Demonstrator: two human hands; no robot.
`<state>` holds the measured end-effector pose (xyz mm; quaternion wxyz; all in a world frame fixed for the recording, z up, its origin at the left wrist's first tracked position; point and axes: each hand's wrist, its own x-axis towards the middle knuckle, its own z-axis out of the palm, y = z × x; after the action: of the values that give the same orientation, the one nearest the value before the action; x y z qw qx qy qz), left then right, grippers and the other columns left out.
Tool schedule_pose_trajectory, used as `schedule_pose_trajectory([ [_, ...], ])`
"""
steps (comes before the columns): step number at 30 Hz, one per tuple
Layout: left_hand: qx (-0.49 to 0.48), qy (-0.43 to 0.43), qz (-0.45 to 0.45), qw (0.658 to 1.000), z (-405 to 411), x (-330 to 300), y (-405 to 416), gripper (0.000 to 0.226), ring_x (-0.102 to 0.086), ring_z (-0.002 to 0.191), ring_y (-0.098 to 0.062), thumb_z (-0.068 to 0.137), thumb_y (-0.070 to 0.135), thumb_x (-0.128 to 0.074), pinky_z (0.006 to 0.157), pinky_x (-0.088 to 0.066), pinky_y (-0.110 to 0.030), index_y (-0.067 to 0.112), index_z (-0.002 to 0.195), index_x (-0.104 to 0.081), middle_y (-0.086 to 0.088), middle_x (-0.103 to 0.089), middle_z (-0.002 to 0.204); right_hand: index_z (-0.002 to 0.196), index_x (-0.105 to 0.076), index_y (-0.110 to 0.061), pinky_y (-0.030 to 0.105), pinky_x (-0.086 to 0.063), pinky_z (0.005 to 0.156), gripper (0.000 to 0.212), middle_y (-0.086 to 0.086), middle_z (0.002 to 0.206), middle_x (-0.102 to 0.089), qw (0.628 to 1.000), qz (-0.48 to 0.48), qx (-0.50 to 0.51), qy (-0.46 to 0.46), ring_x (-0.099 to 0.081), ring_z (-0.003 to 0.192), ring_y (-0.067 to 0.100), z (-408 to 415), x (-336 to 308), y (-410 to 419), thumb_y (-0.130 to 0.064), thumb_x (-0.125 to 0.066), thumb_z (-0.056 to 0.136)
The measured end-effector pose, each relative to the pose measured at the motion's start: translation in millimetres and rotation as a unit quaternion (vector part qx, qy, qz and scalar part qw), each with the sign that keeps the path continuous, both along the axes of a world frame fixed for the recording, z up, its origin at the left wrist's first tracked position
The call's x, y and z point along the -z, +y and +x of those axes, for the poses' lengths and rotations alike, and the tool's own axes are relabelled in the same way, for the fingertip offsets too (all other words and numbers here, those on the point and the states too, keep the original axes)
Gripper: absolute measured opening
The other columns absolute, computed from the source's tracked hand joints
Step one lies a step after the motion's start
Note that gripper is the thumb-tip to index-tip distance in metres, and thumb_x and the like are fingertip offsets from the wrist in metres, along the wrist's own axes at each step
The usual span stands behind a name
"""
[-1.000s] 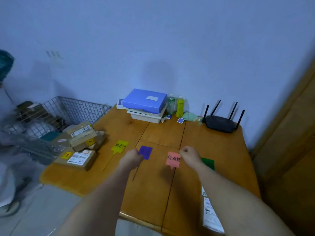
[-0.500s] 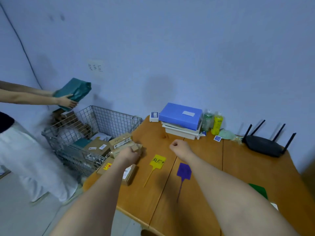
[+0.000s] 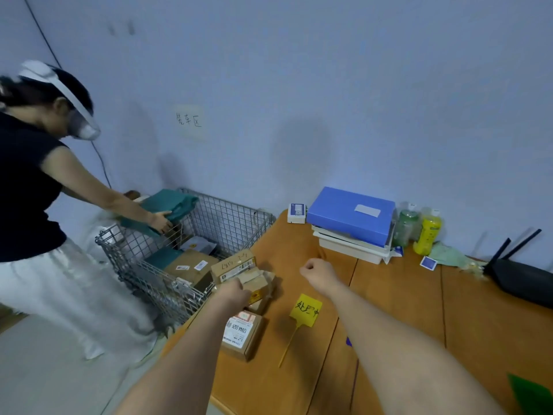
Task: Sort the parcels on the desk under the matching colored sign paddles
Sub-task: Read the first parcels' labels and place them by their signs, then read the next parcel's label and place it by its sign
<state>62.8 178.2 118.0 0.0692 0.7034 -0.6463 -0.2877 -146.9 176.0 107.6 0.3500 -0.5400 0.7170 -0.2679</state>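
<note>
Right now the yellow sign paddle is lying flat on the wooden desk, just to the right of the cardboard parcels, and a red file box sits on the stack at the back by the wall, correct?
Nearly. The head view shows that the file box on the stack at the back is blue, not red. The rest holds: the yellow sign paddle lies flat on the wooden desk, just to the right of the cardboard parcels.

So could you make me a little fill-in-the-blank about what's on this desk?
1. The sign paddle lying nearest the parcels is coloured ____.
2. The wire basket stands beside the desk's ____ edge.
3. The blue box rests on a stack of ____ trays.

Missing words: yellow; left; white
</note>
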Motion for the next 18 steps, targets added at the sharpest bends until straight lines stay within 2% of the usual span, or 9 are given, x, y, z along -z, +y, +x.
schedule_pose_trajectory([
  [3,0.0,-0.027,0.002,1.0,5,3,-31,0.03,-0.054,0.093,-0.022,0.095,0.023,-0.044,0.08,-0.044,-0.031,0.006,0.118,-0.053,-0.012,-0.059,0.113,0.101,-0.059,-0.01,0.035,-0.045,0.078,0.023,0.002,0.092,-0.056,1.0,0.008,-0.01,-0.012,-0.055,0.088,0.022,10,9,-32,-0.028,-0.049,0.092],
  [5,-0.004,-0.04,-0.001,0.999,9,6,-50,0.031,-0.057,0.103,-0.026,0.094,0.023,-0.045,0.085,-0.046,-0.033,0.007,0.118,-0.054,-0.013,-0.06,0.117,0.096,-0.058,-0.013,0.032,-0.042,0.073,0.017,-0.001,0.086,-0.055,0.999,0.014,-0.018,-0.023,-0.053,0.084,0.02,18,14,-49,-0.027,-0.048,0.091],
  [9,0.005,-0.065,0.003,0.998,17,20,-85,0.032,-0.057,0.107,-0.028,0.092,0.024,-0.046,0.084,-0.046,-0.033,0.008,0.119,-0.052,-0.013,-0.06,0.119,0.09,-0.054,-0.019,0.029,-0.041,0.071,0.011,-0.001,0.083,-0.054,0.998,0.029,-0.001,-0.05,-0.052,0.081,0.019,27,25,-72,-0.029,-0.049,0.091],
  [12,0.036,-0.096,0.001,0.995,23,36,-113,0.036,-0.057,0.107,-0.026,0.09,0.026,-0.048,0.086,-0.048,-0.034,0.01,0.122,-0.051,-0.011,-0.059,0.119,0.096,-0.056,-0.017,0.03,-0.04,0.076,0.017,-0.001,0.088,-0.054,0.997,0.055,0.011,-0.051,-0.052,0.086,0.02,27,36,-84,-0.032,-0.049,0.091],
  [15,0.096,-0.153,-0.006,0.984,26,52,-142,0.043,-0.052,0.114,-0.026,0.09,0.03,-0.048,0.091,-0.047,-0.037,0.012,0.129,-0.045,-0.009,-0.052,0.126,0.086,-0.052,-0.018,0.028,-0.037,0.074,0.014,-0.005,0.078,-0.051,0.995,0.068,0.046,-0.054,-0.05,0.085,0.019,22,44,-96,-0.03,-0.048,0.091],
  [18,0.145,-0.182,-0.011,0.973,26,65,-165,0.047,-0.044,0.123,-0.026,0.091,0.031,-0.048,0.097,-0.044,-0.04,0.013,0.134,-0.039,-0.009,-0.044,0.134,0.093,-0.054,-0.015,0.028,-0.036,0.072,0.017,0.001,0.089,-0.053,0.992,0.088,0.084,-0.038,-0.051,0.086,0.021,20,51,-102,-0.03,-0.048,0.092],
])
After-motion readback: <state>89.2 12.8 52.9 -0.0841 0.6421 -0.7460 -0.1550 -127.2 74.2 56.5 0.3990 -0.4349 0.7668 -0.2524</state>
